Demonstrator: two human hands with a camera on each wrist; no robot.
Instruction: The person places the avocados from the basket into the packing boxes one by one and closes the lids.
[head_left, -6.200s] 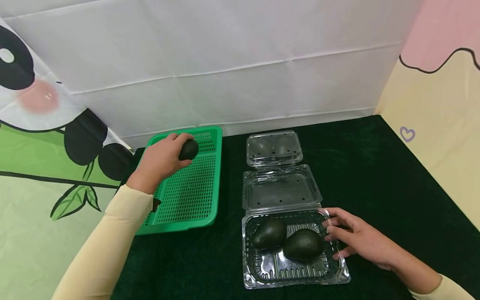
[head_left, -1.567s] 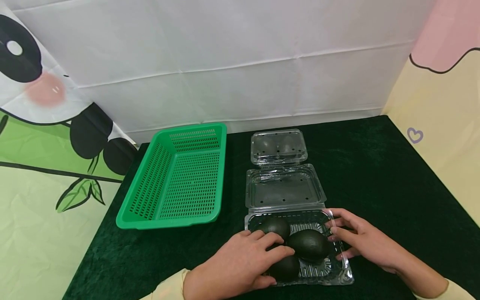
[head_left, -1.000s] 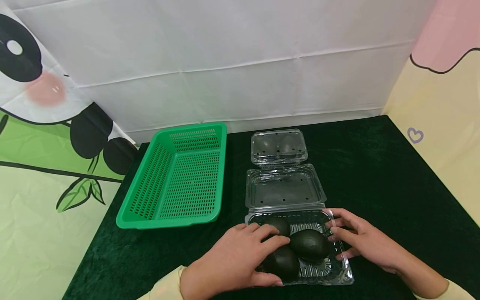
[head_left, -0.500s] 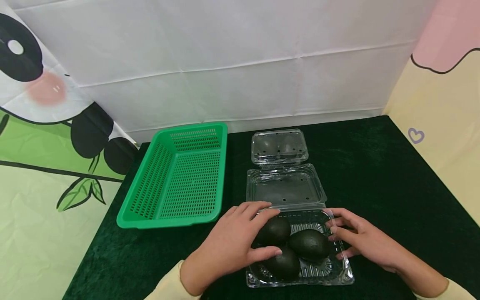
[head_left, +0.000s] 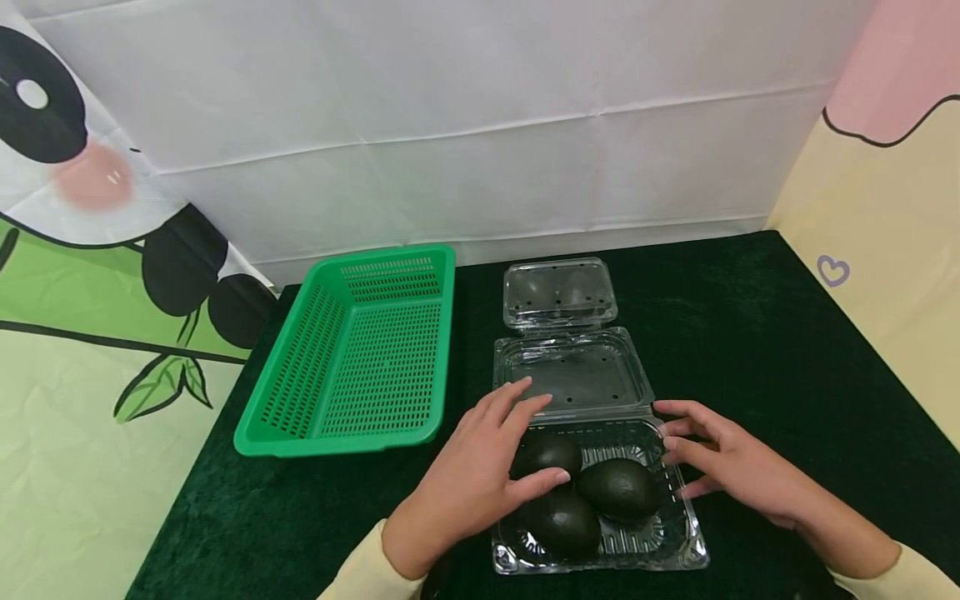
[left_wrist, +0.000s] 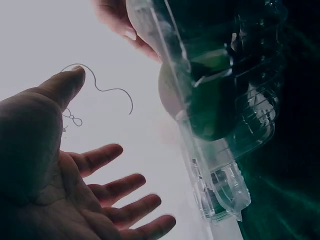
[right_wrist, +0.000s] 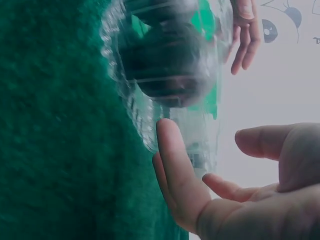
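Observation:
Three dark avocados lie in the base of an open clear clamshell box (head_left: 686,546): a rear-left avocado (head_left: 553,452), a right avocado (head_left: 618,490) and a front-left avocado (head_left: 564,527). The box's lid (head_left: 573,375) lies folded back behind the base. My left hand (head_left: 480,462) hovers over the box's left edge, fingers spread and nearly straight, holding nothing; in the left wrist view its palm (left_wrist: 65,200) is bare. Beside the right rim my right hand (head_left: 727,462) has loosely bent fingers, its fingertips (right_wrist: 167,127) close to the clear wall.
A green slotted basket (head_left: 341,448) stands at the left on the dark green cloth (head_left: 750,333). Behind the lid sits a closed clear clamshell box (head_left: 560,317) with two rounded shapes inside. A white backdrop (head_left: 480,183) rises along the table's rear edge.
My left hand has brought an avocado from over the basket into the box, let it go, then risen toward the lid with fingers spreading. My right hand has eased slightly off the rim.

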